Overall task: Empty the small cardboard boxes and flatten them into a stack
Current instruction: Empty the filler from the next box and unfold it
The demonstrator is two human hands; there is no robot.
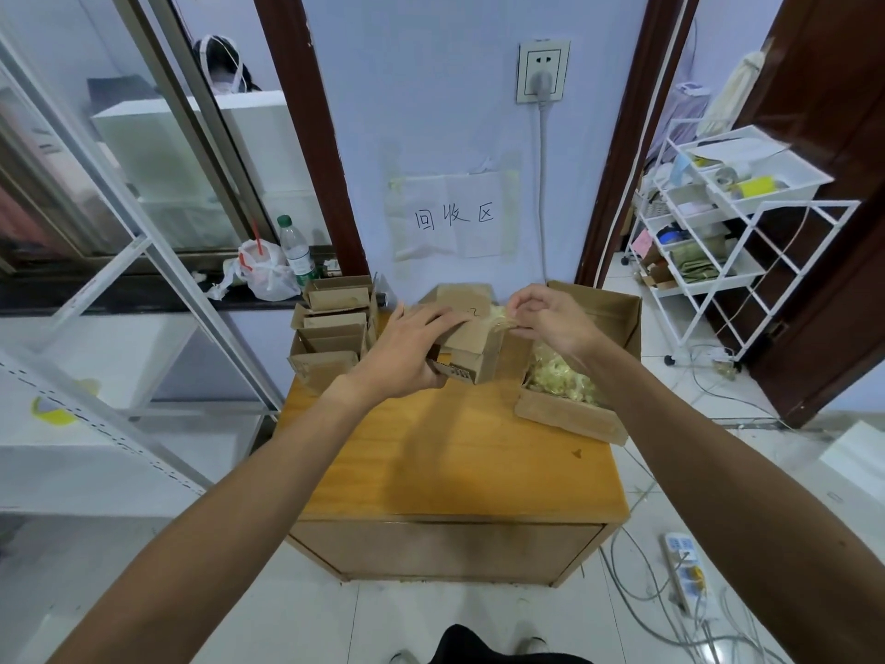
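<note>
Several small boxes [333,323] sit unflattened at the far left of the table [445,452]; no flat stack shows yet. Left hand [407,347] grips one box [471,342] over the table's far middle, right hand [550,318] pinches yellowish filler [500,314] from it, beside the large carton [618,306]

**Clear in front, crowded behind**

Bare across the near half of the orange wooden bench [455,472]. Blocked at the far left corner by a cluster of small open brown cardboard boxes [333,328], at the far right by a large open brown carton [618,311]. Filled between by the left hand [412,347] gripping one small brown cardboard box [471,349] and the right hand [550,323] pinching a pale yellowish scrap [498,321] at its top.
</note>
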